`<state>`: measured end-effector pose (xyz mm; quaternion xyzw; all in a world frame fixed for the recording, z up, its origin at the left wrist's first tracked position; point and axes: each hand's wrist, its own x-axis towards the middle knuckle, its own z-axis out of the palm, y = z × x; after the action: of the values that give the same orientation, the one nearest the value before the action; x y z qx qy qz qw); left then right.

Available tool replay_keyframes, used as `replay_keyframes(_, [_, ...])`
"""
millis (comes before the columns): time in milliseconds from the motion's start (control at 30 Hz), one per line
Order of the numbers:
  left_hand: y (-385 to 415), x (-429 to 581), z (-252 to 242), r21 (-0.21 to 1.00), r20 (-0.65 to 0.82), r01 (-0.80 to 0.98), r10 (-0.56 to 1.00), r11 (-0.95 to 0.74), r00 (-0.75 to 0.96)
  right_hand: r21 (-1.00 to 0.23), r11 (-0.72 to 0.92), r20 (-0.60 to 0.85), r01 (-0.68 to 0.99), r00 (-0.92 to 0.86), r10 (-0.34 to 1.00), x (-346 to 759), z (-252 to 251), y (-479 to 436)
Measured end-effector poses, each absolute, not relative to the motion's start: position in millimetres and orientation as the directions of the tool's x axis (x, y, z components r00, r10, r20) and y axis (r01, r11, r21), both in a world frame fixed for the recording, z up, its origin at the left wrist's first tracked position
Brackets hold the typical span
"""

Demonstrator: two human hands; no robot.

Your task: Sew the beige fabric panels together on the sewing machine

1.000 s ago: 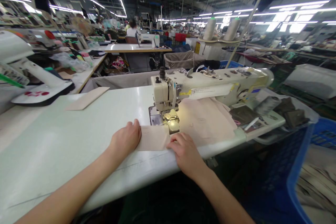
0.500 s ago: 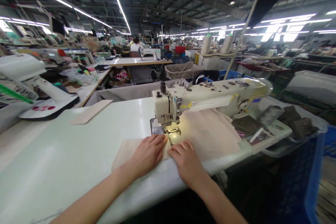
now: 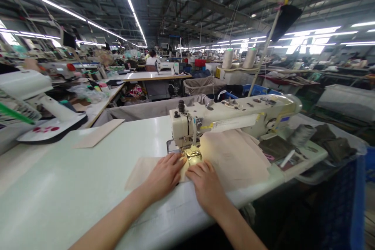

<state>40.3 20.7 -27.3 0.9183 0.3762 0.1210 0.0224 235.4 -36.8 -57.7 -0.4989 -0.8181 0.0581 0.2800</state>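
Note:
A sewing machine [image 3: 184,125] stands on the pale table [image 3: 88,187], its lamp lighting the presser foot [image 3: 191,154]. A small beige fabric piece [image 3: 140,170] lies just left of the foot. My left hand [image 3: 166,172] presses over this piece, fingers close together and tips near the foot. On its right edge, close in front of the foot, my right hand [image 3: 206,185] has curled fingers and thumb closed at the cloth. The fingertips partly hide the fabric. Larger beige fabric panels [image 3: 237,156] lie right of the foot, under the machine arm.
A flat beige piece [image 3: 99,134] lies at the table's back left, near a white desk fan [image 3: 32,86]. Right of the machine are a grey thread cone [image 3: 303,134] and dark cloth scraps [image 3: 334,140]. A blue crate [image 3: 331,199] stands below the right edge.
The camera view has tilted slightly, so the machine and table sit lower in the picture. Both hands stay at the fabric in front of the presser foot, with only a slight shift.

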Motion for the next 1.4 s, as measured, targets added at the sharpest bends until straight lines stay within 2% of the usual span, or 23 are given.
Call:
replay_keyframes(233, [25.5, 36.8, -30.3, 0.118, 0.207, 0.673, 0.681, -0.730, 0.703, -0.381, 0.488, 0.388, 0.785, -0.343, 0.856, 234.2, -58.4, -34.1])
replay_keyframes(500, [11.7, 35.8, -33.4, 0.038, 0.249, 0.627, 0.615, -0.778, 0.749, -0.353, 0.484, 0.366, 0.801, -0.358, 0.859, 234.4, -54.4, -40.2])
replay_keyframes(767, [-10.3, 34.9, -25.2, 0.117, 0.309, 0.505, 0.515, -0.855, 0.800, -0.332, 0.481, 0.356, 0.812, -0.364, 0.860, 236.8, -57.7, -46.5])
replay_keyframes(1033, [22.5, 33.9, -18.3, 0.136, 0.260, 0.547, 0.563, -0.826, 0.785, -0.370, 0.469, 0.330, 0.802, -0.358, 0.873, 232.1, -48.4, -18.3])
replay_keyframes(1400, [55.7, 28.6, -16.7, 0.122, 0.226, 0.580, 0.591, -0.806, 0.774, -0.345, 0.455, 0.336, 0.821, -0.345, 0.876, 234.0, -40.0, -14.4])
